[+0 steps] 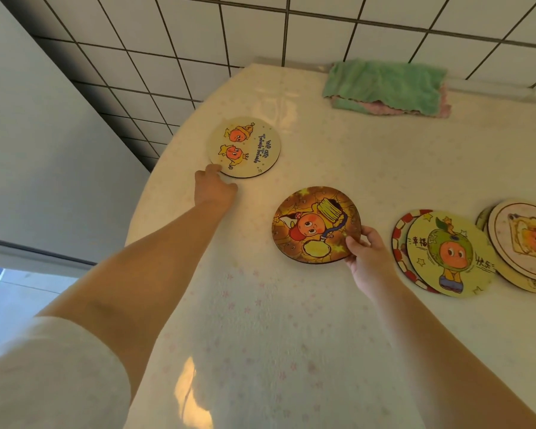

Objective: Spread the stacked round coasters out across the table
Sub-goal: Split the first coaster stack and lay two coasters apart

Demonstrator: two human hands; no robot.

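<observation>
A pale round coaster point(244, 146) with two orange cartoon figures lies flat near the table's far left edge. My left hand point(213, 187) touches its near rim with the fingertips. My right hand point(364, 253) grips the right edge of a dark orange coaster point(314, 225) at mid-table, slightly tilted. To the right, several coasters overlap: a green-figure coaster point(449, 253) over a red-rimmed one point(400, 239), and a toast-picture coaster point(522, 238) over others at the frame's right edge.
The table point(291, 335) has a pale floral cover and a curved left edge. A folded green and pink cloth point(384, 88) lies at the back by the tiled wall. A grey cabinet side point(28, 150) stands to the left.
</observation>
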